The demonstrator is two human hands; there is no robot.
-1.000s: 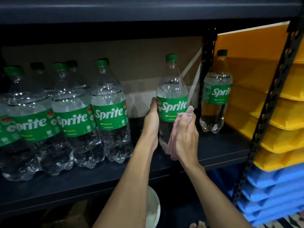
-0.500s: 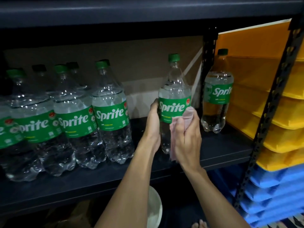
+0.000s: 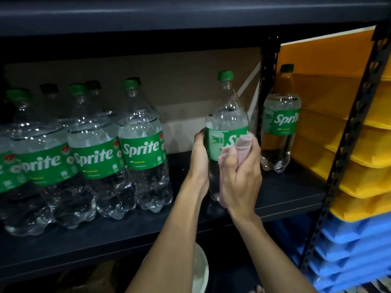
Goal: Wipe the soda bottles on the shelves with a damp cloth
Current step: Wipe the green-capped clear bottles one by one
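Note:
A clear Sprite bottle with a green cap and green label stands at the middle right of the dark shelf. My left hand grips its left side at label height. My right hand holds a pink cloth against the front of the bottle, covering part of the label and the lower body. Several more Sprite bottles stand in a group at the left of the shelf. One further Sprite bottle stands to the right, beside the upright post.
A black perforated upright rises just right of the held bottle, and another upright slants at the far right. Stacked yellow trays and blue trays fill the right side. A white bowl sits below the shelf.
The bottle has turned, so its label now shows its back and only part of the word. My right hand with the cloth has moved up and across the label.

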